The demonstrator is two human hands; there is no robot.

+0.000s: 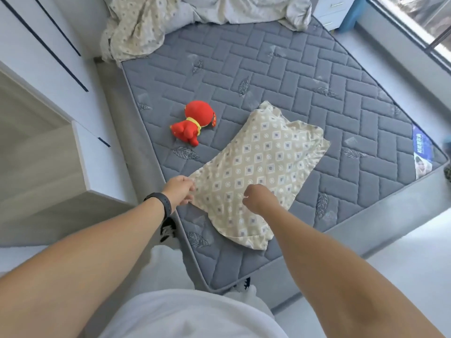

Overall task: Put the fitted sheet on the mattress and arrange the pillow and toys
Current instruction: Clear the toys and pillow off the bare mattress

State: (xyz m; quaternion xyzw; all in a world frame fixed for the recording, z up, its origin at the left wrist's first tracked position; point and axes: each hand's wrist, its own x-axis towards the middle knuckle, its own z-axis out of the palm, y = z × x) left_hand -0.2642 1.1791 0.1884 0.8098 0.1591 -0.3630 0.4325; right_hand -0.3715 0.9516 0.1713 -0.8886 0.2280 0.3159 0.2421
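The pillow lies mid-frame on the bare mattress, long axis running lower left to upper right. The left hand pinches its lower-left corner; the right hand grips its near edge

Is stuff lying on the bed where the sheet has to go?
Yes. The pillow, gripped by the left hand and right hand, and the red plush toy lie on the bare mattress. The bunched bedding sits at its far end.
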